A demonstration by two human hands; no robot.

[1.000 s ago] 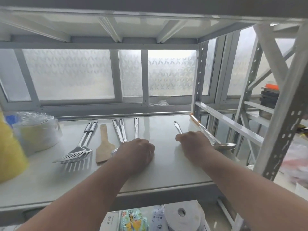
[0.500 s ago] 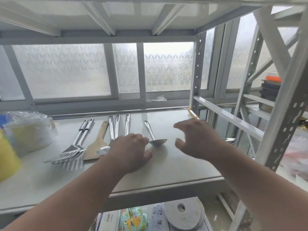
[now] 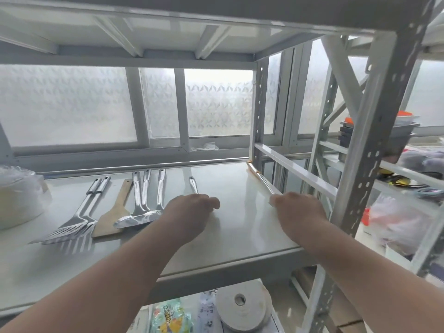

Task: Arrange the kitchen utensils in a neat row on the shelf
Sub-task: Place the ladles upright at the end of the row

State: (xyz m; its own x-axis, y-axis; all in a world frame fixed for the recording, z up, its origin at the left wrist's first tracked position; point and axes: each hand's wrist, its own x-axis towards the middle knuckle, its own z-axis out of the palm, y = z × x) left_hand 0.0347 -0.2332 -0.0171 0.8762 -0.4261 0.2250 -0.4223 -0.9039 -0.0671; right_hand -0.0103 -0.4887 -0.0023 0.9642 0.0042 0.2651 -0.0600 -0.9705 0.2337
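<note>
Right hand [image 3: 296,207] gripped the ladle [image 3: 262,180] at the shelf [image 3: 240,236] edge, where it risked slipping off; left hand [image 3: 192,210] curled over a spoon [image 3: 193,185].

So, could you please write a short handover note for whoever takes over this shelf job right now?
Left hand: resting over the bowl end of a steel ladle; grip unclear.
Right hand: at the shelf's right edge, on the long-handled utensil; grip hidden.
Done: two slotted turners, wooden spatula and three steel spoons lie side by side at left.
Left: bring the ladle and the edge utensil into the row.
</note>
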